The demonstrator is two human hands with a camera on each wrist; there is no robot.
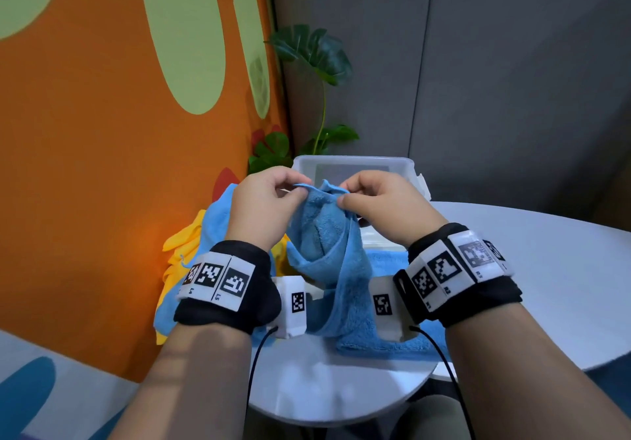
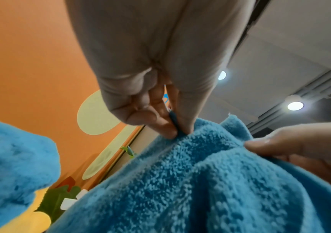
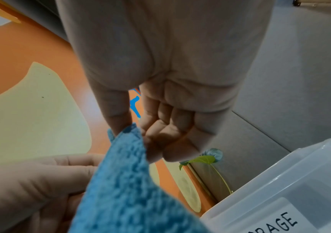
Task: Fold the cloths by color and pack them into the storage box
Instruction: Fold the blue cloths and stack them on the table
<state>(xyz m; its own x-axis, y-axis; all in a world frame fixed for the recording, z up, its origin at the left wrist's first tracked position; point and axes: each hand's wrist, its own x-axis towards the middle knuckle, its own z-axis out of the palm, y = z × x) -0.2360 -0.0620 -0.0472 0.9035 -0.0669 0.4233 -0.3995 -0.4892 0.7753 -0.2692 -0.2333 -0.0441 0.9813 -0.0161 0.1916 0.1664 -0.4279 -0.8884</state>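
**Two hands held up a blue cloth over a table**

The left hand and right hand each pinched the top edge of a blue cloth between thumb and fingers; it hung down, its lower end on the white table; behind it stood the clear storage box; a pile of yellow and blue cloths lay at the left.

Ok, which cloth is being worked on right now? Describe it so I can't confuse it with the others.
On the white round table, in front of the clear storage box, find the blue cloth hanging lifted. Unlike the blue and yellow cloths piled on the left, its top edge is pinched by the left hand and right hand.
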